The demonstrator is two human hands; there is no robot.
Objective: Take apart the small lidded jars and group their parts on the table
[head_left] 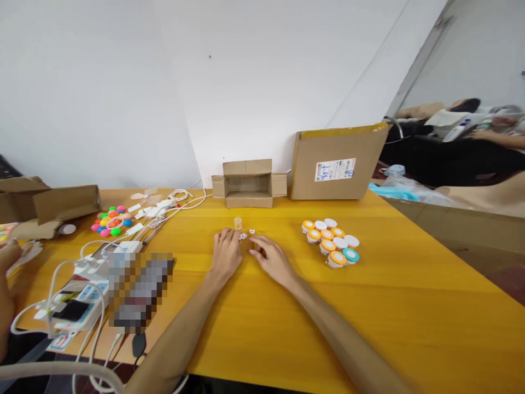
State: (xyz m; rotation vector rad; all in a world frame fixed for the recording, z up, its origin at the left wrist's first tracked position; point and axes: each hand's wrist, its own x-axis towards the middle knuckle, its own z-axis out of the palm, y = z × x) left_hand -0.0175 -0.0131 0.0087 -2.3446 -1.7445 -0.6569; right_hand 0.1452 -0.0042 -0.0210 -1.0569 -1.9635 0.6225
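Note:
My left hand [227, 256] rests palm down on the yellow table, its fingers loosely bent and slightly apart. Against its inner fingertips lies a small white piece with dark holes [243, 236]; whether they touch it I cannot tell. A second small white piece [252, 231] lies just beyond, between the two hands. My right hand [271, 257] is to the right of these pieces, thumb and forefinger apart with nothing between them. Just past my left fingertips stands a small clear plastic cup [238, 222].
Small clear containers with orange, white and teal lids [332, 241] are grouped at right. An opened carton [249, 200] and a big cardboard box [340, 164] stand by the wall. Left are colourful balls [110, 221], power strips [92, 298], cables and another person's hand [9, 254].

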